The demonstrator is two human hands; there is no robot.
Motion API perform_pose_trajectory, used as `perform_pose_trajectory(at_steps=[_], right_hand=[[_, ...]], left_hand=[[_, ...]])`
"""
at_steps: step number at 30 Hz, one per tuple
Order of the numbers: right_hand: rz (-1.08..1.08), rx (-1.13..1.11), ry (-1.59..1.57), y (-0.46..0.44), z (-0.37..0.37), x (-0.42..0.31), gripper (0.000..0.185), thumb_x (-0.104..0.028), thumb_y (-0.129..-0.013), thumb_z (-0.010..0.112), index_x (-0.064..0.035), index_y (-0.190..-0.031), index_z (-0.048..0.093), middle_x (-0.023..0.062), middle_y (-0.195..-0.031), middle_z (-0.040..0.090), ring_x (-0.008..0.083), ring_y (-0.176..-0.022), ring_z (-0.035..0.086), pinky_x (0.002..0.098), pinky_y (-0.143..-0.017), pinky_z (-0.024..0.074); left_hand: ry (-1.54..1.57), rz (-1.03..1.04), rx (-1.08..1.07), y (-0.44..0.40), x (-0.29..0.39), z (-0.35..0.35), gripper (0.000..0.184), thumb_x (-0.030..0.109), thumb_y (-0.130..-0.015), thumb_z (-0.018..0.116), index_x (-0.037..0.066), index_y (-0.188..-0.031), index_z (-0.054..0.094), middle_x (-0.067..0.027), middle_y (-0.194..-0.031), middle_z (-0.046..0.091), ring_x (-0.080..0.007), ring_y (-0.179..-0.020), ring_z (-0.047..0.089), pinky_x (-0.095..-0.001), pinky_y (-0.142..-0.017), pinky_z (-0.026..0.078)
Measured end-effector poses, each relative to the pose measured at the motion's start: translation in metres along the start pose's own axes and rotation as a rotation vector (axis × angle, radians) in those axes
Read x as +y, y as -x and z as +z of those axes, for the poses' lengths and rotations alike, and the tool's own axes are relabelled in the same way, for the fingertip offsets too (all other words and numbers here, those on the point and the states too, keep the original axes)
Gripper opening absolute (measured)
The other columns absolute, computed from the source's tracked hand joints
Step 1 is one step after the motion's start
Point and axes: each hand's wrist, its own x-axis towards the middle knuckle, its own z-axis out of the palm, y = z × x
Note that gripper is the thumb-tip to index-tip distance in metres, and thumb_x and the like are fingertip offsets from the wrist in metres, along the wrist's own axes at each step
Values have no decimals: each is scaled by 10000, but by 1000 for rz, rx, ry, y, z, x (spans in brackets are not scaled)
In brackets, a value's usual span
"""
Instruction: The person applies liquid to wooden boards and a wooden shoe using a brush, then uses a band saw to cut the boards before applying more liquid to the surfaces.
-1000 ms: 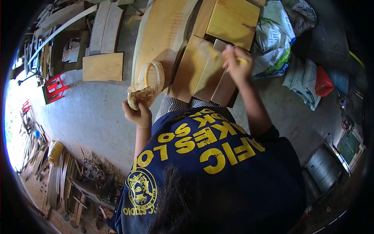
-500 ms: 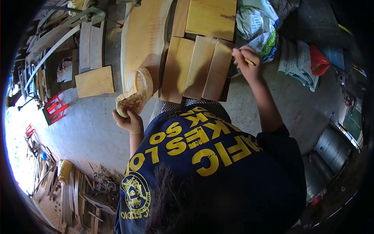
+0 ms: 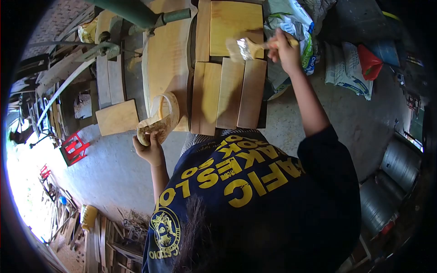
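My right hand point(image 3: 287, 49) grips a paintbrush point(image 3: 248, 48) by its handle. The brush's pale bristles are blurred and hover over or touch the far end of the boards; which of the two I cannot tell. My left hand point(image 3: 150, 148) is closed on the bottom of a tilted, stained plastic tub point(image 3: 166, 113). What the tub holds does not show clearly. Between my hands lie several flat wooden boards: a yellowish one point(image 3: 205, 93), a paler one point(image 3: 230, 86), a browner one point(image 3: 251, 93) and a wide glossy yellow one point(image 3: 234, 25) beyond them.
A long wooden slab point(image 3: 166, 54) lies left of the boards, with a green metal bar point(image 3: 129, 13) above it. A loose board point(image 3: 117, 118), a red stool point(image 3: 74, 149) and scrap wood are at the left. Plastic sacks point(image 3: 350, 68) and metal drums point(image 3: 400, 159) stand right.
My right hand has shifted up and slightly left, and the brush now points left over the far boards. The whole view has shifted, bringing the green bar into sight. The tub stays in my left hand.
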Motion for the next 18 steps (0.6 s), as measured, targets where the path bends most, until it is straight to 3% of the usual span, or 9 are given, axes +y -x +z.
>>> perform_pose_trajectory(at_steps=[2, 5, 8, 9, 11, 13, 15, 17, 18], right_hand=[[87, -15, -71, -25, 21, 10, 458, -420, -916, 528, 24, -814, 566, 131, -670, 630, 152, -403, 561, 252, -352, 411], [12, -100, 51, -60, 28, 24, 459, -421, -892, 568, 29, -804, 575, 110, -578, 603, 159, -375, 546, 266, -330, 410], [-154, 144, 168, -111, -11, 11, 433, -419, -882, 585, 3, -783, 598, 87, -566, 607, 124, -376, 546, 241, -327, 401], [-237, 186, 305, -125, -24, 4, 386, -389, -883, 591, -10, -820, 627, 75, -610, 639, 155, -450, 590, 266, -419, 470], [-731, 218, 696, -145, -28, 0, 310, -335, -877, 608, -29, -888, 658, 67, -708, 675, 199, -620, 643, 296, -614, 520], [-677, 12, 485, -115, 9, 3, 252, -287, -867, 625, -53, -948, 671, 74, -803, 688, 233, -773, 648, 312, -774, 495], [-617, -135, 459, -63, 59, 14, 240, -305, -897, 588, -79, -895, 669, 17, -810, 682, 135, -873, 624, 323, -783, 490], [-819, -219, 544, -29, 90, 4, 274, -314, -893, 598, -55, -817, 640, 27, -733, 669, 136, -687, 635, 310, -613, 514], [-827, -215, 543, -35, 92, -1, 274, -314, -893, 598, -55, -817, 640, 27, -733, 669, 136, -687, 635, 310, -613, 514]], left_hand=[[5, -52, 32, -18, 10, 15, 225, -13, -790, 684, 5, -909, 494, -21, -814, 553, -77, -728, 513, -210, -658, 457], [-72, -46, -15, -38, 15, 25, 203, -15, -789, 685, 10, -878, 504, -10, -799, 553, -67, -709, 504, -206, -641, 449], [-20, -33, -11, -45, 15, 32, 202, -2, -779, 705, 21, -849, 516, 8, -757, 552, -54, -669, 485, -197, -610, 430], [-26, -26, -7, -46, 15, 33, 203, 1, -779, 706, 23, -848, 517, 8, -757, 553, -53, -667, 482, -196, -606, 427], [-8, -45, 1, -47, 12, 34, 198, 2, -781, 704, 24, -845, 518, 10, -746, 552, -51, -660, 480, -192, -596, 423], [-24, -29, -8, -47, 14, 33, 196, -2, -781, 699, 22, -849, 517, 9, -745, 550, -52, -659, 479, -191, -595, 423], [-13, -25, -10, -46, 8, 32, 197, -2, -781, 698, 22, -847, 513, 9, -737, 544, -53, -660, 478, -190, -594, 422], [-25, -30, -49, -46, 1, 28, 191, -33, -808, 661, 34, -859, 489, 0, -802, 538, -64, -706, 499, -202, -637, 462], [-62, -19, -68, -47, 5, 27, 191, -27, -808, 664, 36, -858, 491, 2, -799, 540, -63, -707, 495, -197, -631, 449]])
